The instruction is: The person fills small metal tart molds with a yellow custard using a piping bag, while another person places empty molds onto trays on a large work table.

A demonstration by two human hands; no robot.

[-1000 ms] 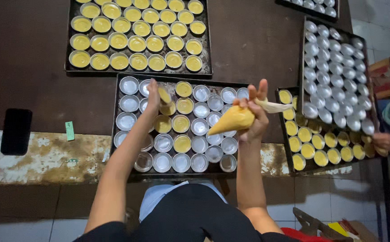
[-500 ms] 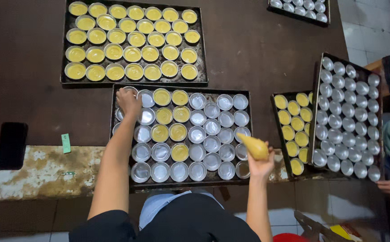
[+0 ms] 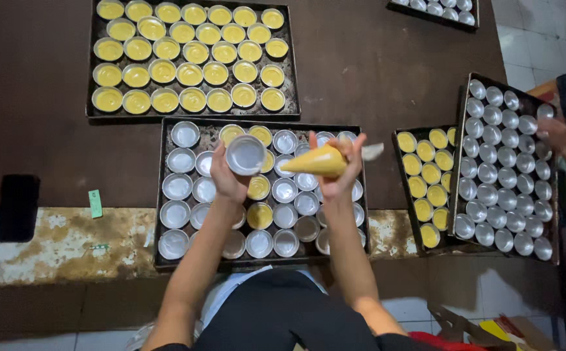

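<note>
empty cup (image 3: 246, 155), batter-filled piping bag (image 3: 315, 161)

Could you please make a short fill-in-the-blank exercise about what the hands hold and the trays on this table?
1. The left hand holds an ____ small metal cup.
2. The right hand grips a piping bag of ____ batter.
3. In the far tray, every cup is ____.

Missing words: empty; yellow; filled
</note>
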